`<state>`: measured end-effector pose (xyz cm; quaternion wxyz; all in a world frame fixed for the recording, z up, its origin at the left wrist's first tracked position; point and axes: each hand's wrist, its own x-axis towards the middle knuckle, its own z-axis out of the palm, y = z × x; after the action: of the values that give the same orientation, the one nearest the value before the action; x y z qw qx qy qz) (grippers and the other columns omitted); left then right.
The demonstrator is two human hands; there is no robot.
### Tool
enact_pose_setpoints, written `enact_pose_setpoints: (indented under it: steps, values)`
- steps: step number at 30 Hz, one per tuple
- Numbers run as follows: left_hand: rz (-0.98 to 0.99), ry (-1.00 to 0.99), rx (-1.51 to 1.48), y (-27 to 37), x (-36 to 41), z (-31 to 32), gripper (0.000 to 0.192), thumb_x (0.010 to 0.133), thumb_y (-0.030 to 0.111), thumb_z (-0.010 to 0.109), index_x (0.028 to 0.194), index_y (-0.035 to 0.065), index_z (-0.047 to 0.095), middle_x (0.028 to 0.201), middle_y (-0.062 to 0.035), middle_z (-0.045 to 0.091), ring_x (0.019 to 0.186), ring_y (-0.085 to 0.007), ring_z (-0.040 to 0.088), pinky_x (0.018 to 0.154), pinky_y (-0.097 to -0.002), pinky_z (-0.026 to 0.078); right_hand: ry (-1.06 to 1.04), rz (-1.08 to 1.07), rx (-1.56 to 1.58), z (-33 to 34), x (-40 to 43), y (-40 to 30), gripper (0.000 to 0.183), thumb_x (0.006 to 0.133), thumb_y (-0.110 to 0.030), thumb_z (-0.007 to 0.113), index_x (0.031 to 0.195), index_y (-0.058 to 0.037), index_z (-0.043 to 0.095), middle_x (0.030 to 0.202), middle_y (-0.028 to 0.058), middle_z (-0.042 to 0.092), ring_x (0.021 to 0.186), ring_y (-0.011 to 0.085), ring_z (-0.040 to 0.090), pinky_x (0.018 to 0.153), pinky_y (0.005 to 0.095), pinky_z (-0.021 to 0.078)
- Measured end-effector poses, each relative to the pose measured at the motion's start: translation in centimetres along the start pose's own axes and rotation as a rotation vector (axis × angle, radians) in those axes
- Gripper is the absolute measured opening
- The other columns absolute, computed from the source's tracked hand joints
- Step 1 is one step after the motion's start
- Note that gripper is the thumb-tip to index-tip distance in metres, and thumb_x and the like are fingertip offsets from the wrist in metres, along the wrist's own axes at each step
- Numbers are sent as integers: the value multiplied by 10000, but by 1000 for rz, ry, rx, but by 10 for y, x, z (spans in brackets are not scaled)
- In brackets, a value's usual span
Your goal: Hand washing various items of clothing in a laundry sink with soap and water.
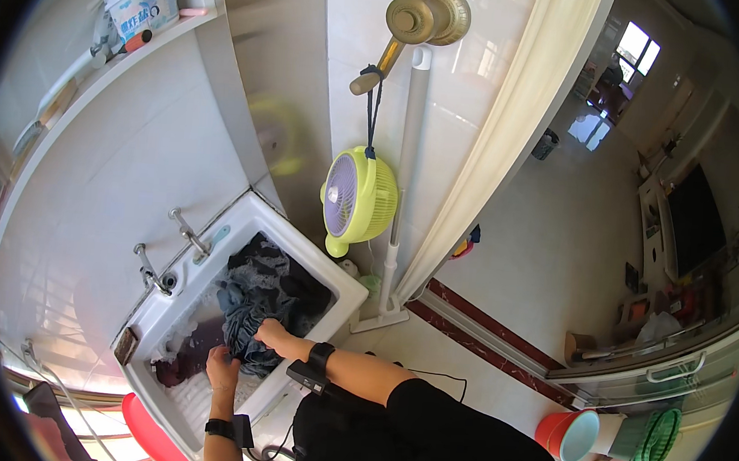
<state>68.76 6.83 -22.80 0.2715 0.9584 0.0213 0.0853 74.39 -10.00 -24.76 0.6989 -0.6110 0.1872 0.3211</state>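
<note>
A wet bluish-grey garment (244,315) lies bunched in the white laundry sink (346,293). My right hand (272,337) grips its folds near the sink's front side. On the garment's left edge, my left hand (223,368) has curled fingers and seems to pinch the cloth. Black clothes (301,283) soak in sudsy water behind the garment. Dark maroon cloth (180,364) lies partly under water to the left, beside the ribbed washboard slope (193,404). Each forearm wears a strapped black device.
Two metal taps (192,236) project over the sink's back rim, and a brown block (125,346) rests on its left corner. A yellow-green fan (359,197) hangs beside a white pole (410,169). Red basin (156,434) below; buckets (566,435) right.
</note>
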Motion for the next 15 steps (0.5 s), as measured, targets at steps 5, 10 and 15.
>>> enact_pose_setpoints:
  steps: [5,10,15]
  values:
    - [-170,-33,96,-65,20,-1,207,605,124,542,756,12,629,731,-174,616,712,-323,608,672,-394,474,-150,-256,132,14,-29,-48,283,682,-11,521,955,-55,583,720,20,520,613,116,486,474,242,365]
    - [-131,-83,17,-96,40,0,226,649,90,545,854,-3,573,813,-195,596,773,-355,575,695,-394,452,-261,-421,361,44,-46,-112,251,692,11,511,926,-45,582,760,-2,522,658,81,482,581,202,379]
    - [309,-155,-242,-37,52,-21,398,605,105,602,967,-23,497,904,-189,529,892,-349,483,790,-394,376,-431,-491,600,83,-53,-159,147,749,18,518,885,-15,562,768,13,535,701,91,505,652,214,404]
